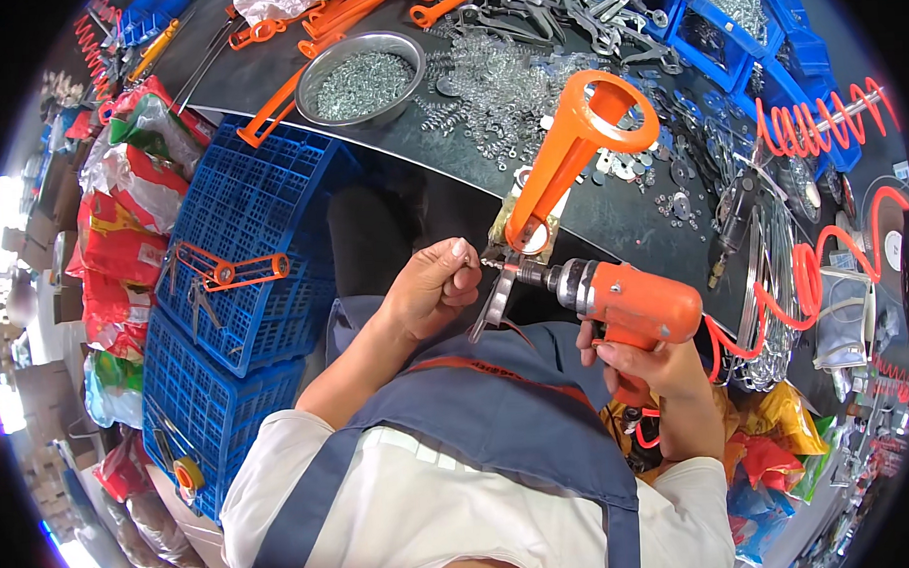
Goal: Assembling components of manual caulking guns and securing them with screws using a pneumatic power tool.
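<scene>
My right hand [637, 363] is wrapped round the grip of an orange power drill [645, 302]. The drill lies level, its black chuck and bit pointing left at the table's front edge. Close to the bit's tip my left hand [438, 288] is closed in a pinch; what its fingertips hold is too small to make out. Just beyond the bit, an orange metal piece with a large ring end [561, 175] stands tilted on a small fixture at the edge, ring upward. A flat metal lever [493, 305] hangs below the bit.
A steel bowl of small metal parts [414, 70] and loose springs [493, 92] lie on the dark table [450, 162]. Blue bins [716, 34] stand at the far right. Red coiled hoses [804, 267] hang on the right. Stacked blue crates [242, 231] stand on the left.
</scene>
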Tool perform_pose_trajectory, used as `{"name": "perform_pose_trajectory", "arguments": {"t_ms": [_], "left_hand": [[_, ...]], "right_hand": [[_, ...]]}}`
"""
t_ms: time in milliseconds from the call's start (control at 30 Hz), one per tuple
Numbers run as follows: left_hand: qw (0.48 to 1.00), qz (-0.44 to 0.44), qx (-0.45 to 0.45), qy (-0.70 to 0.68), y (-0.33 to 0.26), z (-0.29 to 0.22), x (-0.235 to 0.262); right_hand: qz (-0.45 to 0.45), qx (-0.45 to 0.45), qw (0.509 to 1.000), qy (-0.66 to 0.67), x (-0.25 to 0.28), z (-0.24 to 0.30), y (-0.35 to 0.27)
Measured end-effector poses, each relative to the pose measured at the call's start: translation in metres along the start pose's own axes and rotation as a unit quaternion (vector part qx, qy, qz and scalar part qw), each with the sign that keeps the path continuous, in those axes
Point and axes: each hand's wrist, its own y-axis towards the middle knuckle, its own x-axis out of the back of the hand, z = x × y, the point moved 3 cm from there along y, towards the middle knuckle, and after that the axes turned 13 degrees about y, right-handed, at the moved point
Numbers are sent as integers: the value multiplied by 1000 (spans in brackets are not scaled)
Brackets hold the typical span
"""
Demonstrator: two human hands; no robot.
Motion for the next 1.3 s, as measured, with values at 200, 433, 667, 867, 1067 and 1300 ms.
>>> {"name": "perform_pose_trajectory", "arguments": {"t_ms": [200, 433, 667, 867, 1067, 1300], "left_hand": [[988, -66, -62, 122, -3, 4, -4], [967, -120, -73, 214, -5, 2, -6], [893, -182, -41, 409, -8, -4, -8], [908, -160, -99, 375, 2, -5, -4], [725, -191, -129, 649, 26, 2, -10], [624, -156, -230, 730, 52, 10, -13]], "right_hand": [[-1, -5, 1000, 6, -4, -7, 5], [15, -6, 1000, -2, -1, -12, 7], [31, 5, 999, -35, 1, -12, 4], [-32, 7, 997, -71, 16, 4, -4], [-62, -53, 986, -146, 33, 8, 21], [-30, -140, 950, -277, 17, 32, 44]]}}
